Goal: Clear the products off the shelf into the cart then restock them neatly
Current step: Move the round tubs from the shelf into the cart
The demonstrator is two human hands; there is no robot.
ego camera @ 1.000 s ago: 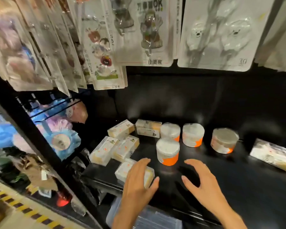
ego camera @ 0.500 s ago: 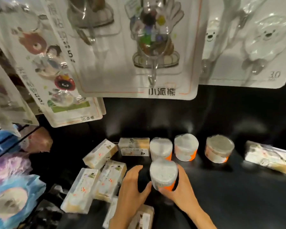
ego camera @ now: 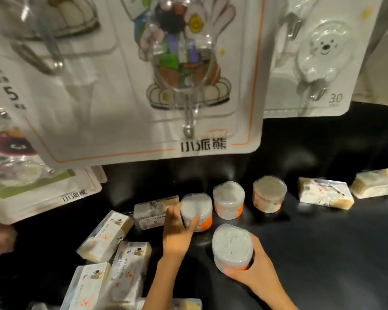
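Just changed: a second ago both hands hovered spread over the front of the shelf, holding nothing. Half a second ago the pair closed round one round tub together. They have since split up, one tub apiece.

Right hand (ego camera: 253, 276): fingers wrapped round the front tub (ego camera: 233, 248), cupping it from the side and below; it looks lifted a little toward the person, though I can't be sure its base is off the shelf (ego camera: 323, 253).

Left hand (ego camera: 177, 231): has gone further back and grips the leftmost tub of the back row (ego camera: 196, 211), thumb across its front and fingers behind it. That tub appears to sit on the shelf yet.

Other tubs: two more stand untouched just to the right in the same row, a white-topped one (ego camera: 229, 202) and a browner one (ego camera: 269, 193).

Boxes: flat clear-wrapped packs (ego camera: 105, 236) lie scattered at odd angles on the left; one (ego camera: 156, 211) lies behind the left hand, two more (ego camera: 325, 193) on the right, well apart from the tubs.

Overhead: hanging hook cards (ego camera: 143, 86) block much of the upper view.

Cart: not in sight from here.

What it means: this looks like the clearing stage, with two tubs about to leave together. Most of the stock remains on the shelf, so the clearing is only begun.

Next: probably both hands draw back and down toward the cart, minding the hanging cards.
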